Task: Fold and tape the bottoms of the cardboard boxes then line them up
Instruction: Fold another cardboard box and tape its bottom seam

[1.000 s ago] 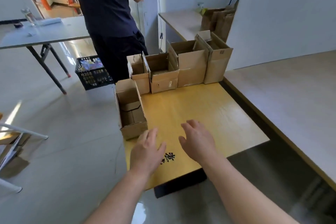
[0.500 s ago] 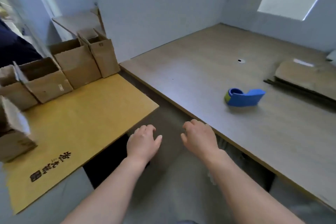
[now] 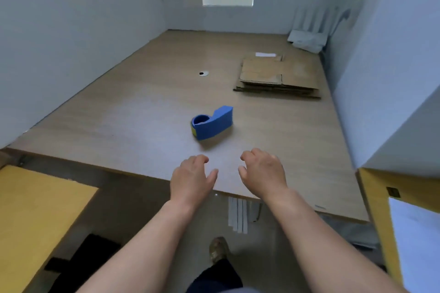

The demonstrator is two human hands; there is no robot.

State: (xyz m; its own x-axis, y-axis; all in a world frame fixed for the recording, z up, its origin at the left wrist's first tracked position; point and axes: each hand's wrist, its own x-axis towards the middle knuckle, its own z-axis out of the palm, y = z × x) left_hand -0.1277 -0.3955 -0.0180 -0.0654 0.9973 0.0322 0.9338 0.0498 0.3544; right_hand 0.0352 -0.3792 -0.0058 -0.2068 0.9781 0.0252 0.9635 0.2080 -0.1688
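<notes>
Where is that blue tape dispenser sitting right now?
In the head view, the blue tape dispenser sits on the wooden table just beyond the left hand and right hand; the flat cardboard stack lies farther back, to its right.

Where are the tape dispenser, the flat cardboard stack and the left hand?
tape dispenser (image 3: 213,126), head view, on its blue side wall.
flat cardboard stack (image 3: 273,71), head view, on the top sheet.
left hand (image 3: 190,179), head view, on the back of the hand.

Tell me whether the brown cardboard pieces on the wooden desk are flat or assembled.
Flat: the brown cardboard pieces lie stacked as thin sheets.
</notes>
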